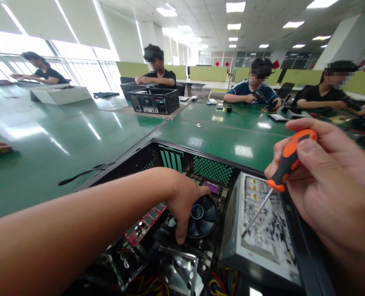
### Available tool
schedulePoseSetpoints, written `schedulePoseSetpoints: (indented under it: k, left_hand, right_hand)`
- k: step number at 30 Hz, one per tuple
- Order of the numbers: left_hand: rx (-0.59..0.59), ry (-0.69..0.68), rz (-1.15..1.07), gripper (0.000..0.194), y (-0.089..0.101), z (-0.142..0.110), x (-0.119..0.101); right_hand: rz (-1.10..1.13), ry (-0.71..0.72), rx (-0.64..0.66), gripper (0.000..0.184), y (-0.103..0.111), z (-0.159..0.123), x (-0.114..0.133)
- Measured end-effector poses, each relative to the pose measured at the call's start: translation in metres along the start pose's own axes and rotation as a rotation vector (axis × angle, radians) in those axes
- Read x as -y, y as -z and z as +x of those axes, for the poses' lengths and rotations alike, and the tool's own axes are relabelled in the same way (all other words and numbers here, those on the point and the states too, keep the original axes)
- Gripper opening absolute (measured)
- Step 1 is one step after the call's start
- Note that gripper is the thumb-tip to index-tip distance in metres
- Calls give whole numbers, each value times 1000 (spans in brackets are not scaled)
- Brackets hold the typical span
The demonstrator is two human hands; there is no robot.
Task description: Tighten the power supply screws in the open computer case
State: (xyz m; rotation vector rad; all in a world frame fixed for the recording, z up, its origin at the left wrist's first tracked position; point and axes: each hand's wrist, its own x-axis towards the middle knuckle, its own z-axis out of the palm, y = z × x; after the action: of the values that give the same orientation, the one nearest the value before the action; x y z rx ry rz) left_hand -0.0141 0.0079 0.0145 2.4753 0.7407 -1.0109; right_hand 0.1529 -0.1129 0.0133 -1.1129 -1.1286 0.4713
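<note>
Curving around the edge of a round fan (205,226), the left grip (182,195) reaches down inside an open black metal case (187,164), thumb and fingers parted wide; how tightly it presses cannot be told. The fan sits within the case, its broad dark blades smooth and leaf-shaped about a small blue-ringed disc. Above the case's right side hangs the right grip (330,176), fingers and thumb closed about the bulging orange and dark grey handle of a screwdriver (289,164). Its thin, straight metal shaft slants down over the power box (271,234), a squared grey metal block along the case's right wall, its pale label blotched with black; whether the tip touches it is unclear. Also inside the case are a red circuit board (145,226) in the left half, a purple plastic socket (211,188) near the far wall, and a shiny metal bracket (185,269) and thin coloured wires (218,283) toward the near end. Long slots and a honeycomb of holes pierce the case's far wall, showing the glossy green counter (108,139). Left of the case lies a limp black cable (84,172); beyond it stands a second, boxy computer (154,100) in front of a person (162,78).
</note>
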Motion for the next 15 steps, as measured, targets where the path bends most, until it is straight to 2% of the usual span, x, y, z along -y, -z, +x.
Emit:
schedulePoseSetpoints:
  k: [9, 15]
  left_hand:
    - [8, 20, 12, 122, 0, 1, -1]
    - [0, 9, 2, 121, -1, 1, -1]
  right_hand:
    - [23, -5, -54, 22, -2, -2, 4]
    - [25, -10, -38, 21, -1, -2, 4]
